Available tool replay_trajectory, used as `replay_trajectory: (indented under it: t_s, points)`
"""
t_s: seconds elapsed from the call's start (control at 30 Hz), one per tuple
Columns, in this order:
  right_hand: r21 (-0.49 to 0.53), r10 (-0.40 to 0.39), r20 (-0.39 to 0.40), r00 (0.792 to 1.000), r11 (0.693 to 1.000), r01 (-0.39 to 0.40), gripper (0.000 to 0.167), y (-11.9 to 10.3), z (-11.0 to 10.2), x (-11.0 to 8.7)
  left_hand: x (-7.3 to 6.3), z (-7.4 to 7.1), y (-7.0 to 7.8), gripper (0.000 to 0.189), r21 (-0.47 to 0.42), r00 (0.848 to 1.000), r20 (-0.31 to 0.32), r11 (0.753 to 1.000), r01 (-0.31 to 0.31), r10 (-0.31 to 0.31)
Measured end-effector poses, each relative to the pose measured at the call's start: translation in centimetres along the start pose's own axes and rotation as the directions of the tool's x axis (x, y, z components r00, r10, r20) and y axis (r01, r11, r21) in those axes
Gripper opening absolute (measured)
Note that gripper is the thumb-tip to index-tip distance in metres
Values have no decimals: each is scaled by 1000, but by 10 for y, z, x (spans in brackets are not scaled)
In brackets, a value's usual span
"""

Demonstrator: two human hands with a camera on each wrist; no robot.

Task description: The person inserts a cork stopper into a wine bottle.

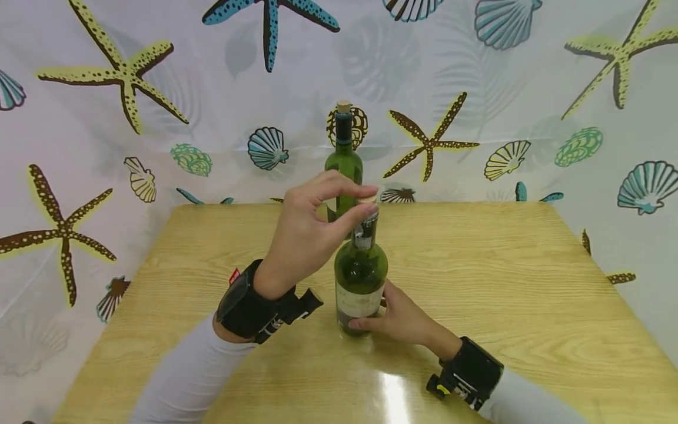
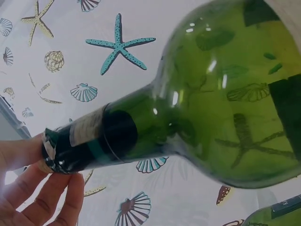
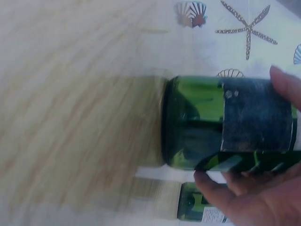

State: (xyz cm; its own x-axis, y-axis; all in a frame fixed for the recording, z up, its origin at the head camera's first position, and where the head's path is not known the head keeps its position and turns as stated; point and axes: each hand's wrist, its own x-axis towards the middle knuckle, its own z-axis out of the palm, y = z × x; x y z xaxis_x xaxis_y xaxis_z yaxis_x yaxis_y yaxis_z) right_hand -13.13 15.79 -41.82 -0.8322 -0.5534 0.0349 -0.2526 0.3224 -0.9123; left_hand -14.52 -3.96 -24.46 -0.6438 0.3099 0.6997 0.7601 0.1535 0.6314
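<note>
A green glass wine bottle with a pale label stands upright on the table. My left hand reaches over its neck and pinches the cork at its mouth between thumb and fingers. Torn dark foil wraps the neck in the left wrist view, with fingertips right at its end. Low on the body, my right hand grips the bottle, thumb in front and fingers round the far side. A dark label shows beside that thumb in the right wrist view.
Behind stands a second green bottle with a cork in its top, partly covered by my left hand. The wooden table reaches back to a white cloth printed with starfish and shells.
</note>
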Motion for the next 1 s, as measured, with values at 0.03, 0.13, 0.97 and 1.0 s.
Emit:
replay_trajectory:
  t_s: [0.03,0.13,0.97,1.0]
  points:
    - [4,-1,-9,1000,1000,1,75,-1,1,0,-1,1,1,19,11,1000,-11,1000,2,-2]
    - [10,5,-38,999,1000,-4,78,-5,6,0,-3,2,2,20,49,999,-44,999,1,1]
    - [55,55,13,998,997,-56,83,-6,6,-3,-4,4,8,15,61,999,-40,998,16,-14]
    - [69,47,81,996,996,-52,84,-3,1,-3,-4,1,7,16,38,999,-3,999,38,-38]
